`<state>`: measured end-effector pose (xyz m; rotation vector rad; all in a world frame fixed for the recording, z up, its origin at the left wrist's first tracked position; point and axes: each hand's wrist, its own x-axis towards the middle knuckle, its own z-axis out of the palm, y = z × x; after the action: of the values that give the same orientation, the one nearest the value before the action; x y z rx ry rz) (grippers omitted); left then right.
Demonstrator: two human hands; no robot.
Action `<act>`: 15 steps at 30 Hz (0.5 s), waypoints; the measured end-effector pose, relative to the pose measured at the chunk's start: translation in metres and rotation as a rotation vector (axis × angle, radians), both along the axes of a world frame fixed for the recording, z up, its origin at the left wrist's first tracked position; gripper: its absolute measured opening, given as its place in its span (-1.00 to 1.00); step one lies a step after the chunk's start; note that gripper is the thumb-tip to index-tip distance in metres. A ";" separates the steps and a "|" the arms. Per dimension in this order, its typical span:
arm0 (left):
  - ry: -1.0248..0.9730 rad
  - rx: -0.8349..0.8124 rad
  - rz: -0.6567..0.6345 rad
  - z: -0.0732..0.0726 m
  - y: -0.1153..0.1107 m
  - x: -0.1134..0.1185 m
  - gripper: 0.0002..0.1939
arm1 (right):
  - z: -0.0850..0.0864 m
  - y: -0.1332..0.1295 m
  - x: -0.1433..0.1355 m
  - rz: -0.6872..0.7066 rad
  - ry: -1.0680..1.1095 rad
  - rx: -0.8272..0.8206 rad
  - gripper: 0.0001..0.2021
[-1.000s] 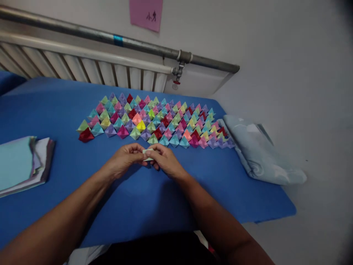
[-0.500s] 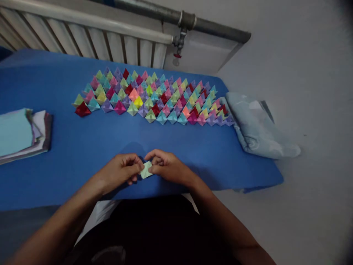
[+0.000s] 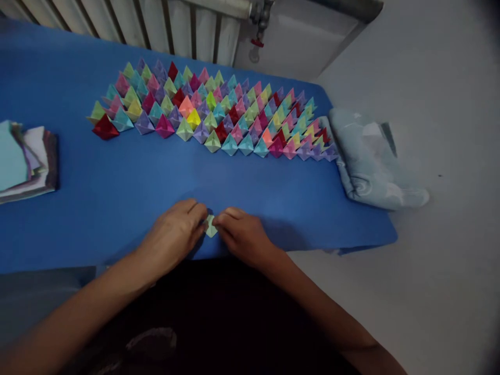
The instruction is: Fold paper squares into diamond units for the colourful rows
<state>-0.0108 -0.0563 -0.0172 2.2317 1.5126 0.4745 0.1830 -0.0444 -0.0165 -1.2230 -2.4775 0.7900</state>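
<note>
A small pale green folded paper (image 3: 211, 227) is pinched between my two hands near the front edge of the blue table (image 3: 128, 208). My left hand (image 3: 177, 226) grips its left side, the fingers curled and bent down over it. On the other side, my right hand (image 3: 242, 232) is closed on the paper's right edge between thumb and fingers. Both hands cover part of the paper. Beyond them, rows of small folded paper boats (image 3: 213, 141) in red, pink, yellow, green, blue and purple stand close together.
At the left lies a stack of coloured paper sheets (image 3: 13, 156). A folded grey-blue cloth (image 3: 375, 166) rests at the table's right end, against the wall (image 3: 449, 120). A radiator (image 3: 179, 26) and its red-handled valve (image 3: 258, 41) are behind the table.
The paper now shows a pointed diamond-like outline instead of a flat rectangle. My left hand has turned over, knuckles up, and both hands are drawn closer together. The view has tilted downward.
</note>
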 end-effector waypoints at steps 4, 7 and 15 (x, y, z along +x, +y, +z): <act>-0.101 0.101 -0.261 -0.007 -0.005 -0.008 -0.72 | -0.005 -0.006 0.009 0.073 0.083 0.046 -0.79; -0.132 0.130 -0.279 -0.012 -0.007 -0.015 -0.72 | -0.006 -0.007 0.012 0.093 0.105 0.062 -0.77; -0.098 0.197 -0.220 -0.016 -0.009 -0.018 -0.80 | -0.013 -0.004 0.012 0.110 0.073 0.127 -0.80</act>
<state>-0.0290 -0.0649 -0.0337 2.4502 1.1993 0.6776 0.1950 -0.0488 -0.0295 -1.0048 -2.5101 0.6798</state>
